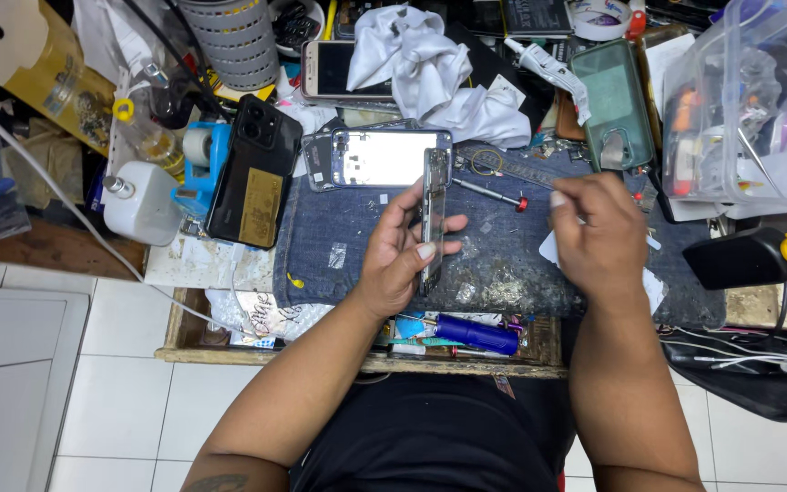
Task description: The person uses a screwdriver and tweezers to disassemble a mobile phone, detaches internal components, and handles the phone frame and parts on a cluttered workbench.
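A black phone lies back-up at the left edge of the blue mat, with a rectangular gold label stuck on its lower half. Further back, a gold-edged phone lies face-up with its screen dark, partly under a white cloth. At the far left corner sits a yellow-and-white cardboard box, and a clear plastic container stands at the right.
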